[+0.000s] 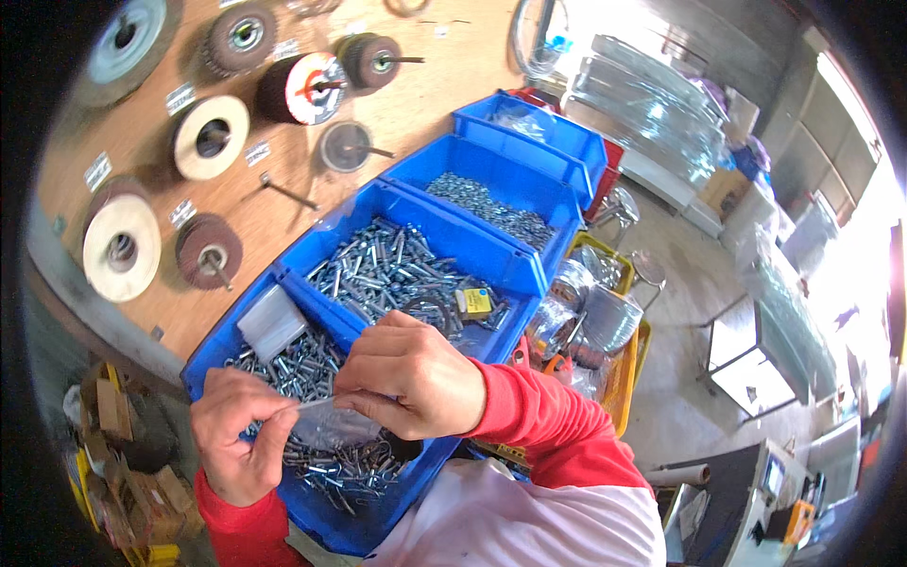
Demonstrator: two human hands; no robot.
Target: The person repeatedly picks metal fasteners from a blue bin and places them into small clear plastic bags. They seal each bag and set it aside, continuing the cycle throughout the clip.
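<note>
Head view: a clear bag (333,427) hangs between both hands (234,430) (416,373).

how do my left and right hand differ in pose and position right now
Position: the left hand is lower and farther left in the picture; the right hand is higher and nearer the middle.
Pose: the left hand shows its thumb and forefinger meeting in a pinch, while the right hand turns its back and knuckles up, its fingers curled under.
Shared: both grip the clear bag.
</note>
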